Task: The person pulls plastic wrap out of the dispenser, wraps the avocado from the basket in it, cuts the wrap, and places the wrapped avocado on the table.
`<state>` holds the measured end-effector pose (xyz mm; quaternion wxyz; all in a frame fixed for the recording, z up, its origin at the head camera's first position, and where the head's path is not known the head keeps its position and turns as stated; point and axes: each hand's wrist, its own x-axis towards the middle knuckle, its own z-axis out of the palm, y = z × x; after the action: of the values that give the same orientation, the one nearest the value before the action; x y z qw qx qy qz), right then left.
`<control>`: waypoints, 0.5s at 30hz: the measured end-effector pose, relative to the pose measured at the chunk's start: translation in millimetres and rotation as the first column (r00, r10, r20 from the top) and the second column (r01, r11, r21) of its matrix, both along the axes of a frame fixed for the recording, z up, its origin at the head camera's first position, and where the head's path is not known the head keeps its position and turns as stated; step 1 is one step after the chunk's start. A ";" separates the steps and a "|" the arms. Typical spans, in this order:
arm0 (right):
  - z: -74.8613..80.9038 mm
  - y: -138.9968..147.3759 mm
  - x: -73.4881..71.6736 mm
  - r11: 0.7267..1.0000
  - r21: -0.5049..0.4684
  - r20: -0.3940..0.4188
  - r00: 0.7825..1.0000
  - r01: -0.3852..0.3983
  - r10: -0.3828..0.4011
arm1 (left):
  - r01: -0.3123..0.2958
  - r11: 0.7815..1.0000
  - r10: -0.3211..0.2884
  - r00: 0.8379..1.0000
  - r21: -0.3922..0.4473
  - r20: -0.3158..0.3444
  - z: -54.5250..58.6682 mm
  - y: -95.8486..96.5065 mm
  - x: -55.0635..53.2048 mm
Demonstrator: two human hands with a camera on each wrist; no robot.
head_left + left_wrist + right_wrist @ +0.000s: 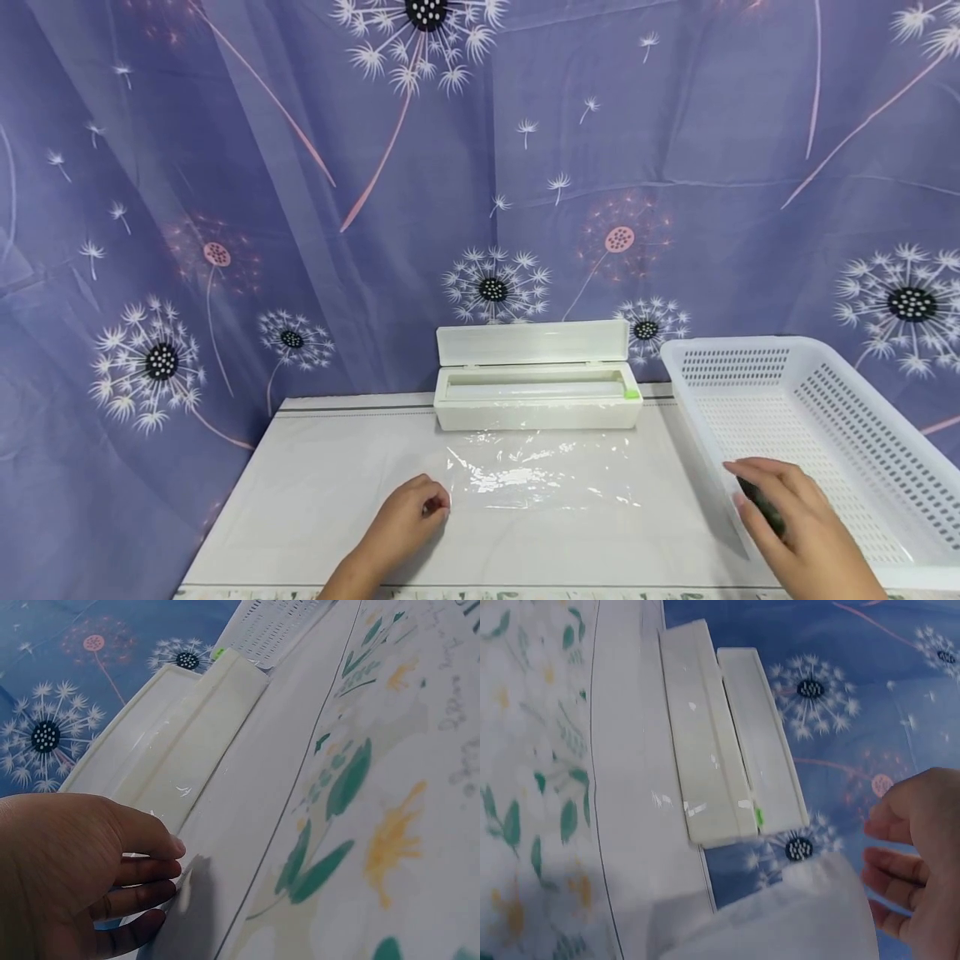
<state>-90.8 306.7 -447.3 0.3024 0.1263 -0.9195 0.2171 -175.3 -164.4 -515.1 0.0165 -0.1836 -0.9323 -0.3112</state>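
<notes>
My left hand (405,517), its fingers loosely curled, is low over the table just left of the clear plastic wrap (517,475). In the left wrist view, nothing shows between its fingers (139,896). The wrap reaches forward from a white wrap dispenser box (537,414), whose lid (532,343) stands up at the back. Over the left wall of a white plastic basket (693,433), my right hand (806,521) holds a dark green object (763,507) between thumb and fingers. The hand hides most of it, so I cannot tell its kind.
A white cover with a flowered front strip (330,847) lies on the table (300,500). Behind the box hangs a blue curtain (420,208) with dandelions. A green slider (632,394) sits at the box's right end. The basket takes up the table's right side.
</notes>
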 end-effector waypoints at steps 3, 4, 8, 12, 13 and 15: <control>-0.4 10.6 -0.2 0.998 0.009 0.063 0.996 0.059 -0.059 | -0.002 1.000 0.002 1.000 0.003 0.001 -0.9 -0.1 0.2; -0.8 14.0 -0.4 0.997 0.007 0.085 0.994 0.075 -0.075 | -0.002 1.000 0.002 1.000 0.003 0.001 -1.3 -0.2 0.3; -2.9 26.0 0.0 0.991 0.016 0.163 0.977 0.135 -0.136 | -0.004 1.000 0.004 1.000 0.001 0.002 -2.5 -0.5 0.4; -4.2 36.4 -1.8 0.981 0.071 0.255 0.948 0.180 -0.193 | -0.004 1.000 0.004 1.000 0.010 0.007 -3.3 -1.3 0.2; -4.3 38.8 -2.5 0.979 0.084 0.282 0.938 0.186 -0.202 | -0.003 1.000 0.003 1.000 0.011 0.008 -3.5 -1.5 0.1; -3.3 42.6 -4.4 0.977 0.107 0.346 0.914 0.187 -0.213 | -0.001 1.000 0.001 1.000 0.009 0.009 -4.0 -2.0 -0.4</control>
<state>-95.2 349.3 -450.5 0.1469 0.0011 -0.9742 0.1711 -175.6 -166.4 -519.1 0.0132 -0.1815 -0.9311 -0.3161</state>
